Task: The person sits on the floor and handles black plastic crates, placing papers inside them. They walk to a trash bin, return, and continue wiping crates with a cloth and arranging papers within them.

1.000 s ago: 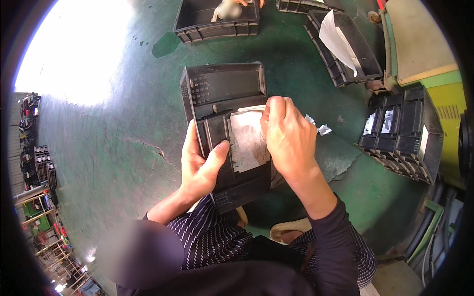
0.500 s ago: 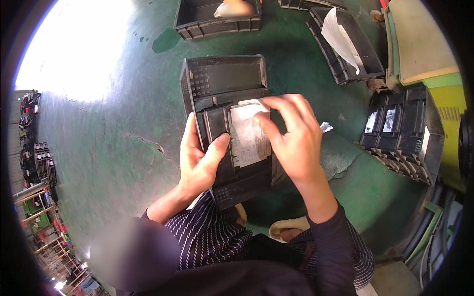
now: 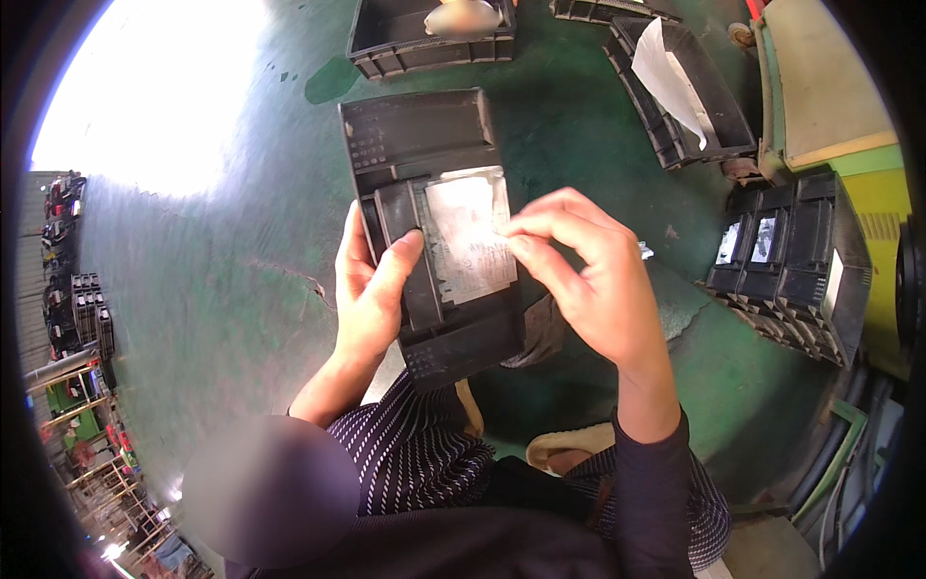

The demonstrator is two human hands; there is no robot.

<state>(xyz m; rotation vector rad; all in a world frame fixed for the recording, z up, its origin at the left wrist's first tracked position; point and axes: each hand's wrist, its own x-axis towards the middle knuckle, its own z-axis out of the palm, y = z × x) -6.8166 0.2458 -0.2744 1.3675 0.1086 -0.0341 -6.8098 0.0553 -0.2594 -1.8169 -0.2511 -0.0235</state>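
A black plastic crate point(image 3: 463, 352) is held tilted in front of me, one ribbed side facing up. My left hand point(image 3: 371, 294) is closed around its left edge, thumb pressed on a raised rib and fingers behind. A worn, whitish paper label point(image 3: 473, 246) with ragged edges covers the middle of that side. My right hand point(image 3: 603, 275) is closed in a pinch, thumb and forefinger meeting at the label's right edge. Whether the fingertips have hold of the paper is too blurred to make out.
A dark crate point(image 3: 386, 43) holding a pale object stands ahead. At the far right is another crate point(image 3: 709, 135) with a white sheet point(image 3: 666, 82) in it. A labelled crate point(image 3: 786, 256) lies beside a yellow-green machine point(image 3: 883, 217). Cracks mark the green floor point(image 3: 222, 318).
The crate and my left hand have shifted slightly up and left. My right fingertips have moved from the label's upper right corner down to its right edge.
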